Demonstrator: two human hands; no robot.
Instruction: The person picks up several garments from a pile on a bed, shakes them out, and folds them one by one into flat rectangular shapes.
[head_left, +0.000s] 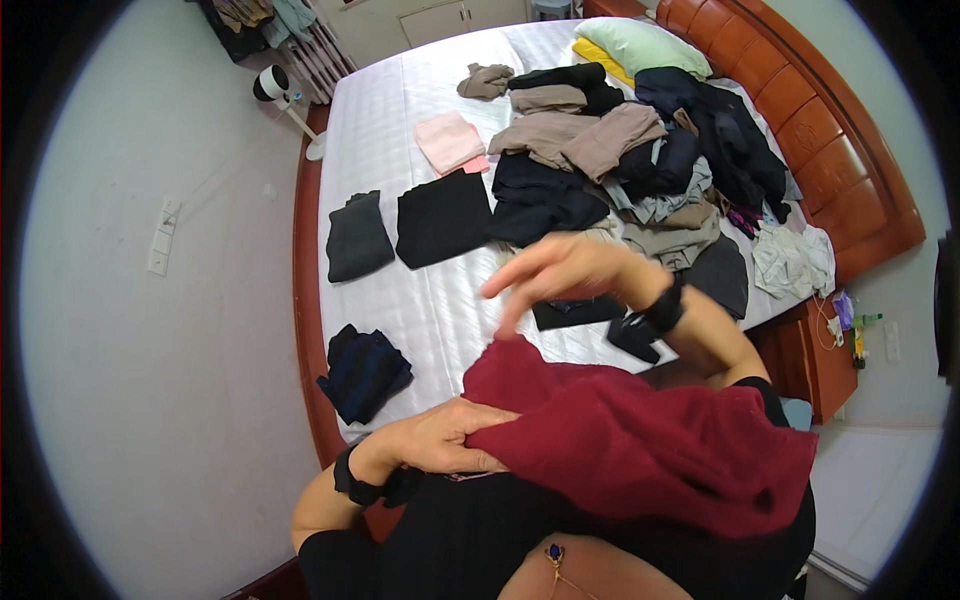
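Note:
A dark red cloth garment (637, 435) lies spread against the front of my body, its far right end hanging over my right side. My left hand (457, 435) grips the garment's left edge between thumb and fingers. Above the garment is my right hand (562, 277), blurred, with its fingers spread and pointing down to the left; its fingertips are at the garment's raised corner, and whether they touch it I cannot tell. Both wrists wear black bands. Beyond my right hand, a folded black cloth (577, 313) lies on the bed.
The bed's white sheet (442, 300) bears a folded dark grey garment (358, 238), a black one (442, 217), pink cloths (450, 142), a dark blue bundle (365, 375) and a large clothes heap (570, 142). A brown headboard (817, 127) and nightstand (829, 367) stand at right, a white fan (271, 84) at upper left.

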